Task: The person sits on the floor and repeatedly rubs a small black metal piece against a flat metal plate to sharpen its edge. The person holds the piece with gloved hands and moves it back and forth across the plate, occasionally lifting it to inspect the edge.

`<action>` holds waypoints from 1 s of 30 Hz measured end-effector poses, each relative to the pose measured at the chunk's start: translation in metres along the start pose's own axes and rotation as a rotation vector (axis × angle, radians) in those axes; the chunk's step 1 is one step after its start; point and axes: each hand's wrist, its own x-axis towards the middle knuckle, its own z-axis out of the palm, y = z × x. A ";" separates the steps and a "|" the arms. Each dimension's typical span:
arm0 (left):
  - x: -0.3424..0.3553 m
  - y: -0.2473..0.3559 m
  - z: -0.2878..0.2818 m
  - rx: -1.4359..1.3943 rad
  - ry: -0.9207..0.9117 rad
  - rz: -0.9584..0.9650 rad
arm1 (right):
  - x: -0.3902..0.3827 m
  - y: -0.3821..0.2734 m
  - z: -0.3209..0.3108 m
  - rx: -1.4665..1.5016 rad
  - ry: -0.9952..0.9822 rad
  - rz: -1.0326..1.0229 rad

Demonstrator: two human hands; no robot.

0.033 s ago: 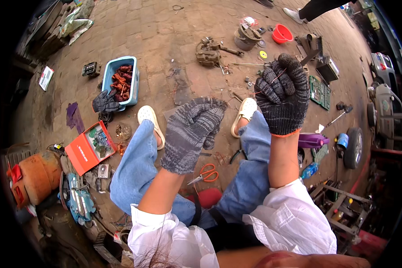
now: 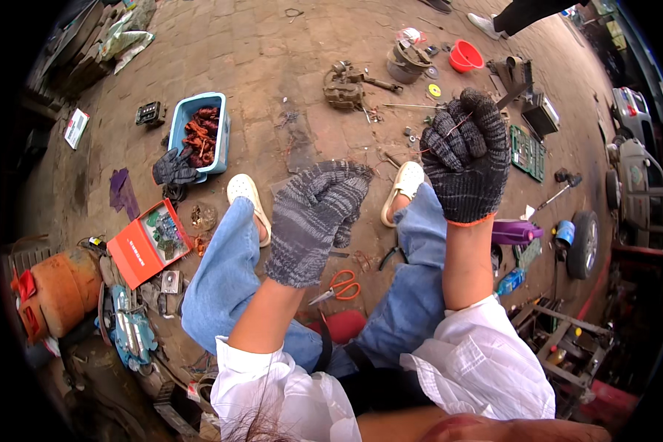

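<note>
Both my hands wear dark grey knit work gloves. My right hand is raised and closed, its fingers curled toward the palm. A thin copper-coloured wire crosses those fingers and trails down to the left. Beside the fingertips a dark flat blade-like strip sticks out; whether it is in the hand I cannot tell. Lower down, between my knees, my left hand has its fingers bent and pressed together, and what they pinch is hidden. Orange-handled scissors lie just below it, in front of a red pad.
A blue tub of reddish copper scrap stands at left, with a spare glove against it. Nearby is an open red box. Motor parts, a red bowl and a green tool case lie farther off. Another person's shoe shows top right.
</note>
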 end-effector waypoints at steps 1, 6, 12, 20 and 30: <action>-0.001 0.002 -0.002 0.010 0.014 0.008 | -0.001 0.003 0.001 -0.038 0.077 -0.050; -0.005 0.005 -0.006 -0.036 0.188 0.144 | -0.006 0.031 0.013 -0.836 0.150 -0.179; -0.003 0.001 -0.011 0.069 0.365 0.337 | -0.009 0.064 0.010 -0.642 0.055 -0.084; -0.002 -0.001 -0.008 0.129 0.455 0.658 | -0.007 0.071 0.013 -0.884 0.210 -0.003; -0.011 0.004 0.000 0.245 0.247 0.523 | -0.017 0.063 0.004 -0.836 0.316 -0.012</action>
